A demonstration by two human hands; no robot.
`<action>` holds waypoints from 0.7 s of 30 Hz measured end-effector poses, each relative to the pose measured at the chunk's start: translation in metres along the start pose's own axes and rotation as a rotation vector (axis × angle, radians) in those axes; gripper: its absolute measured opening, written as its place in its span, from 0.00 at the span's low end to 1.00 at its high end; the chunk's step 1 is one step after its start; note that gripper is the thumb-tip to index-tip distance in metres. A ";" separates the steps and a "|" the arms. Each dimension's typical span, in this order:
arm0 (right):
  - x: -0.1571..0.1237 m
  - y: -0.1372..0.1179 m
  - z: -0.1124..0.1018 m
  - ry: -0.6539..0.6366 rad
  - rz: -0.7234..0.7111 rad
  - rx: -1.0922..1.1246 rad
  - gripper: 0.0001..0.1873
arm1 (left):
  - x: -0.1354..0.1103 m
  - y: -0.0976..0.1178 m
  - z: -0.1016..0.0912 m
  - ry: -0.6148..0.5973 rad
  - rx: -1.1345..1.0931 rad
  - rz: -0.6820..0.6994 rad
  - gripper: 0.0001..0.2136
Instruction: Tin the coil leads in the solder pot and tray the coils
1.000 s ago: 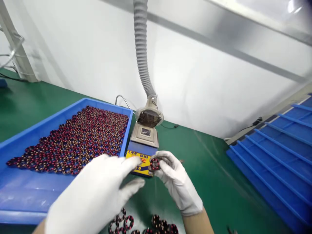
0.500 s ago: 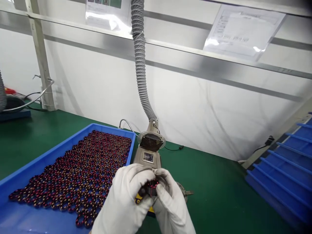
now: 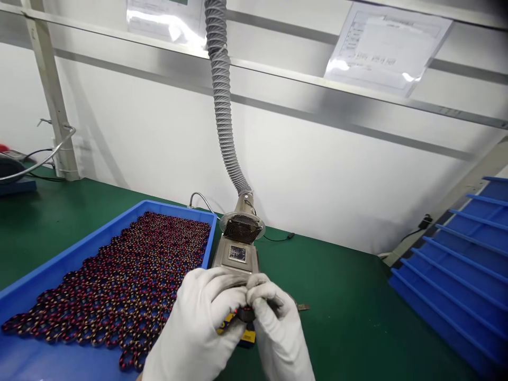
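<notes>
Both my hands wear white gloves and meet at the bottom centre. My left hand [image 3: 198, 330] and my right hand [image 3: 278, 330] are closed together round a small dark ring-shaped coil [image 3: 245, 314], of which only a sliver shows between the fingertips. Just behind them stands a small solder pot [image 3: 237, 253] with a blue and yellow front. A fume nozzle [image 3: 241, 228] on a grey ribbed hose [image 3: 222, 100] hangs over it. To the left lies a blue tray [image 3: 59, 264] filled with several red and dark wound coils [image 3: 130, 280].
The bench top is a green mat [image 3: 341, 296]. Stacked blue trays [image 3: 460, 270] stand at the right edge. A white wall with an aluminium rail and clear document sleeves [image 3: 387, 45] rises behind. A metal post [image 3: 50, 90] and cables stand at the far left.
My left hand has come in from the lower left and closed with the right hand round the coil. The view has tilted upward, and the loose coils near me have dropped out of sight.
</notes>
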State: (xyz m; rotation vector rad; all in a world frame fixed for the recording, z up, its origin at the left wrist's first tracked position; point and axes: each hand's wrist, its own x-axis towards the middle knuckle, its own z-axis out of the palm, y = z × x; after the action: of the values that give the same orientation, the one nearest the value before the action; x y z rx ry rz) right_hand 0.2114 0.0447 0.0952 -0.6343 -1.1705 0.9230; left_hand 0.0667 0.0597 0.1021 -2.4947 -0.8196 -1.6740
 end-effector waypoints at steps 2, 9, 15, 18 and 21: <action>0.001 -0.001 0.003 0.085 0.109 0.250 0.07 | 0.000 0.000 0.000 0.024 0.035 0.040 0.10; -0.007 0.007 0.008 0.097 0.089 -0.050 0.09 | 0.003 0.001 -0.004 0.076 0.164 0.038 0.09; -0.015 0.015 0.025 0.187 0.104 -0.149 0.15 | 0.006 0.004 -0.005 0.055 0.232 0.045 0.09; -0.011 0.016 0.023 0.157 0.126 -0.027 0.21 | 0.004 0.002 -0.004 0.043 0.165 0.012 0.11; -0.007 0.017 0.016 0.123 0.161 0.079 0.18 | 0.000 -0.002 -0.002 -0.014 0.060 -0.070 0.09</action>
State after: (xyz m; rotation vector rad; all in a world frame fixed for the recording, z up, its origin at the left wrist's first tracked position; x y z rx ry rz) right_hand 0.1910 0.0468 0.0821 -0.7189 -0.9792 1.0454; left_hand 0.0639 0.0610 0.1028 -2.4680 -0.9548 -1.6284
